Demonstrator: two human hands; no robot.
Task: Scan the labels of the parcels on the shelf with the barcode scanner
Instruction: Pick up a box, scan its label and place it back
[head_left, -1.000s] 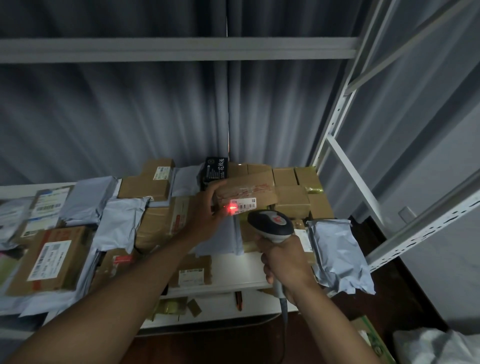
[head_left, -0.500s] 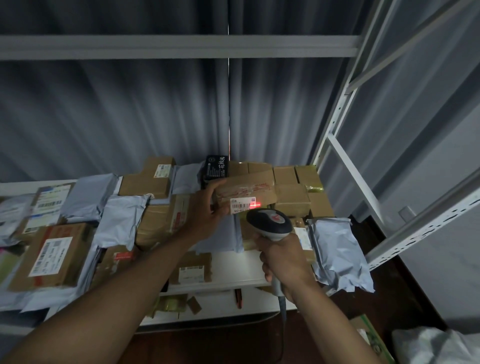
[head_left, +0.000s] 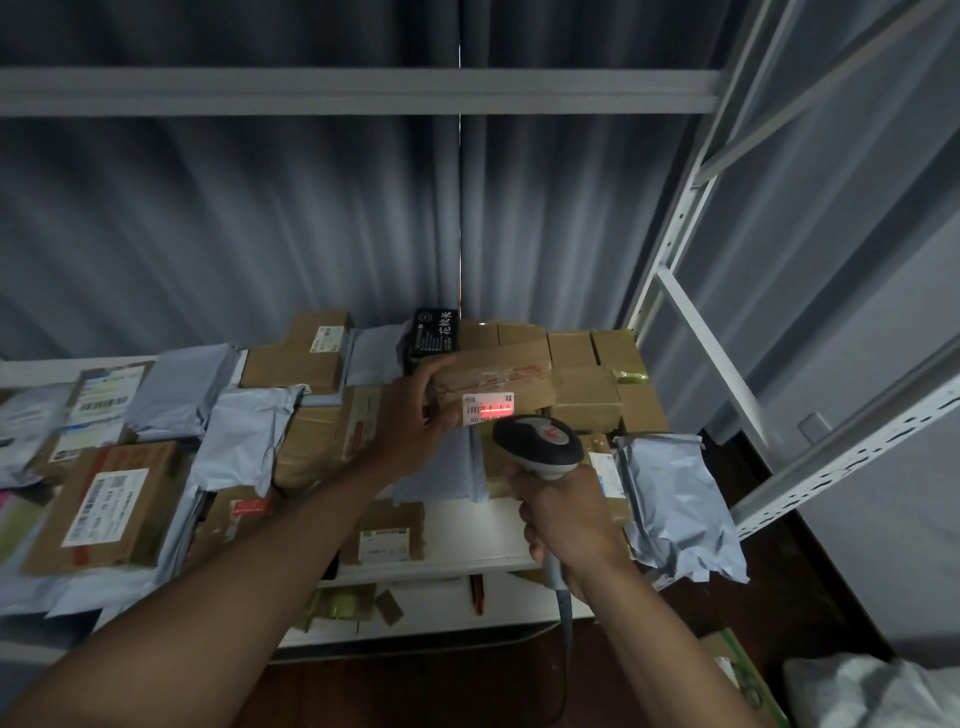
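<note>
My left hand (head_left: 410, 421) grips the left end of a brown cardboard parcel (head_left: 498, 376), tilted up over the pile at the shelf's right part. Its white label (head_left: 487, 408) faces me, and a red scan line lies across the barcode. My right hand (head_left: 569, 519) holds the handle of a grey barcode scanner (head_left: 537, 444), whose head sits just below the label and points at it. The scanner's cable hangs down past the shelf edge.
The white shelf (head_left: 467, 535) carries several cardboard boxes and grey poly mailers, with a labelled box (head_left: 104, 506) at the left and a crumpled grey mailer (head_left: 675, 499) at the right edge. A black box (head_left: 434, 332) stands at the back. White rack uprights (head_left: 670, 254) rise on the right.
The red scan light has moved from the label's left edge rightwards and now lies across the barcode. Both hands and the parcel have hardly shifted.
</note>
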